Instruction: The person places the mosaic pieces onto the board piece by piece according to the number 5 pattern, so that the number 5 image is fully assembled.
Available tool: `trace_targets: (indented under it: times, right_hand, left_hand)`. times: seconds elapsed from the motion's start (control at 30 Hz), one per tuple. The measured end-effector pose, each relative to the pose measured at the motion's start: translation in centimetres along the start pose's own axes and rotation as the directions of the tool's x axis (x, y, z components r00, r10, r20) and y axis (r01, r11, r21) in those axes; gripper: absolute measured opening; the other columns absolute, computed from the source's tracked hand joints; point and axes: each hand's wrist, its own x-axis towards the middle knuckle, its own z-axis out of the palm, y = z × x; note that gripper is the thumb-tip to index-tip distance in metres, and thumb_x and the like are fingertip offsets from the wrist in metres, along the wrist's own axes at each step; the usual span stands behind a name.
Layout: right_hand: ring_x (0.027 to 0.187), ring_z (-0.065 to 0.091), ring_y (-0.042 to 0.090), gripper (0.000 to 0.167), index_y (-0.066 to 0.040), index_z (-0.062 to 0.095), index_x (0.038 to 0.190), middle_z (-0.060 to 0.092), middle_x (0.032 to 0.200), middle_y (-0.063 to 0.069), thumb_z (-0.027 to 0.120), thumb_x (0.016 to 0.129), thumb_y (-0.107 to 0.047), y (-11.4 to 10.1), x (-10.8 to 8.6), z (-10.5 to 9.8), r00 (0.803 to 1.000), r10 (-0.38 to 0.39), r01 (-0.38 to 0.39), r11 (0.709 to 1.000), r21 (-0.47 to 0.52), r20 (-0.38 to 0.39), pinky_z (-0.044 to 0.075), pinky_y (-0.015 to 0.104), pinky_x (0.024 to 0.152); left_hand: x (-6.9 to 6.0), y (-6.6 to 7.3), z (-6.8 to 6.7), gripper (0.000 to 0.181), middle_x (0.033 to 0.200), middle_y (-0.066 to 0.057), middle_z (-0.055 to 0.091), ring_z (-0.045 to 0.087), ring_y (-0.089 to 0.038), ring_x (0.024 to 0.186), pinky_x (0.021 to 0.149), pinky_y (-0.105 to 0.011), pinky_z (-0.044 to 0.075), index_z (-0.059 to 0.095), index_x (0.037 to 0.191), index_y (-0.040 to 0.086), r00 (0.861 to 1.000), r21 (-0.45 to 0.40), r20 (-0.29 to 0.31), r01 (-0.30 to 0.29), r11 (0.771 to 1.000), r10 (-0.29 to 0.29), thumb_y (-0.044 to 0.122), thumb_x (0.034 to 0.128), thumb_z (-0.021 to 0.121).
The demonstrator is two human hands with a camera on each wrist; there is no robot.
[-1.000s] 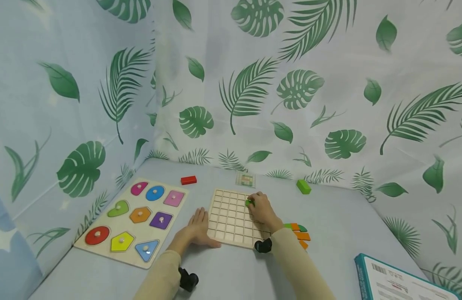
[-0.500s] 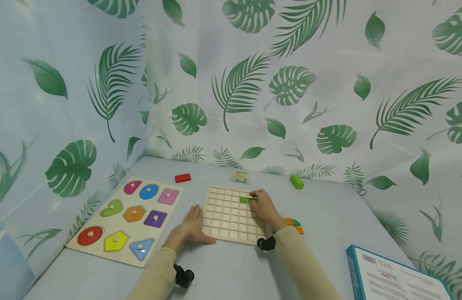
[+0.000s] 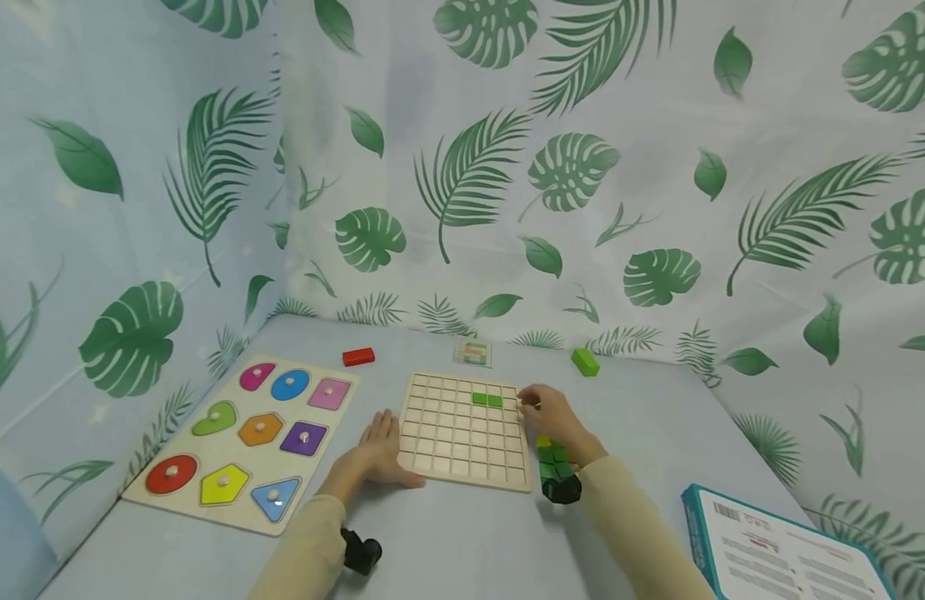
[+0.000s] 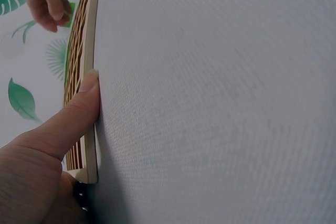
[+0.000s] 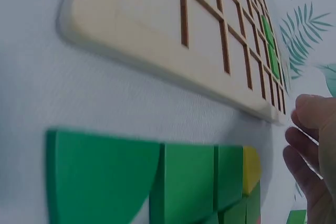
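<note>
Where leaf-printed cloth point(image 3: 462, 279) hangs behind and to the left, a pale bench point(image 3: 462, 542) carries the lot.

Shape puzzle point(image 3: 215, 450): wooden, nine knobbed pieces in various colours; left of the work, well apart from the right hand.

Box point(image 3: 785, 542): flat, white with teal edges and a barcode; right foreground, cut off by the picture's border.

Grid board point(image 3: 462, 442): square, pale wood, ridged into cells; mid-bench, between the two hands.

Left hand point(image 3: 380, 454): beige sleeve; fingers extended and released beside the board's left edge, thumb touching its near edge.

Right hand point(image 3: 556, 417): beige sleeve; fingers loosely bent, released, just beside the board's right edge; contact cannot be told.

Loose tiles point(image 3: 555, 461): mostly green, one yellow at the far end; clustered right of the board, partly screened by the right wrist and its black camera point(image 3: 562, 490).

Card point(image 3: 473, 353): small, printed with a coloured pattern; lying beyond the board.

Green block point(image 3: 585, 362): far right of the card.

Red block point(image 3: 358, 357): left of the card, behind the shape puzzle's far right corner.

Two green tiles point(image 3: 480, 399): side by side in neighbouring cells, toward the board's far right corner.
</note>
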Motion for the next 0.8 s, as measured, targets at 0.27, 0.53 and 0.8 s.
trace_targets:
  times: [0.27, 0.53, 0.8]
  right_hand:
    - [0.081, 0.060, 0.017, 0.011, -0.002, 0.068, 0.098, 0.065, 0.089, 0.003, 0.063, 0.088, -0.004, 1.0, -1.2, -1.5, 0.997, 0.013, -0.011, 0.999, -0.035, 0.070, 0.052, 0.030, 0.068]
    - [0.083, 0.061, 0.016, 0.011, -0.005, 0.068, 0.098, 0.065, 0.090, 0.001, 0.065, 0.087, -0.004, 1.9, -2.5, -2.7, 0.995, 0.041, -0.035, 0.997, -0.064, 0.094, 0.052, 0.036, 0.077]
    - [0.080, 0.059, 0.016, 0.011, -0.004, 0.068, 0.096, 0.064, 0.085, 0.001, 0.066, 0.086, -0.003, 2.4, -3.5, -3.4, 0.994, 0.041, -0.032, 0.995, -0.094, 0.102, 0.052, 0.036, 0.077]
  left_hand:
    - [-0.4, 0.3, -0.4, 0.113, 0.151, -0.031, 0.005, 0.001, -0.041, 0.141, 0.113, -0.048, 0.007, 0.012, 0.144, -0.015, 1.000, 0.011, -0.005, -0.008, 1.000, 0.008, 0.046, 0.0732, 0.077]
    - [-0.5, 0.3, -0.3, 0.114, 0.151, -0.032, 0.006, 0.002, -0.042, 0.140, 0.113, -0.049, 0.008, 0.013, 0.143, -0.015, 1.000, 0.018, -0.014, -0.006, 1.000, 0.006, 0.047, 0.0720, 0.077]
    - [-0.1, 0.0, 0.0, 0.114, 0.151, -0.032, 0.006, 0.002, -0.042, 0.141, 0.113, -0.048, 0.007, 0.013, 0.143, -0.015, 1.000, 0.003, -0.016, -0.008, 1.000, 0.008, 0.046, 0.0719, 0.078]
